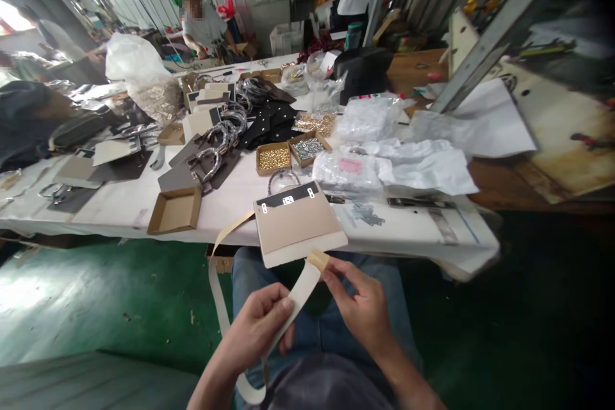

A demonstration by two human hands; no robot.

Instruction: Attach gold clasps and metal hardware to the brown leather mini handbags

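Note:
A long cream strap [303, 288] runs through my left hand [264, 320], which is closed around it with the thumb on top. My right hand [360, 301] pinches the strap's tan end [318, 261] between thumb and fingers. From my left hand the strap loops down over my lap, then up on the left to a flat beige bag panel [298, 224]. This panel lies at the table's front edge, with a dark band and small metal fittings along its top. Behind it shows a twisted handle [283, 180].
On the white table [230, 205] stand an open cardboard box [175, 210], a tray of gold fittings [273, 158] and a tray of silver fittings [308, 148]. Plastic-wrapped packets [350, 170] lie right, handled panels [211, 160] left. People [204, 22] work farther back.

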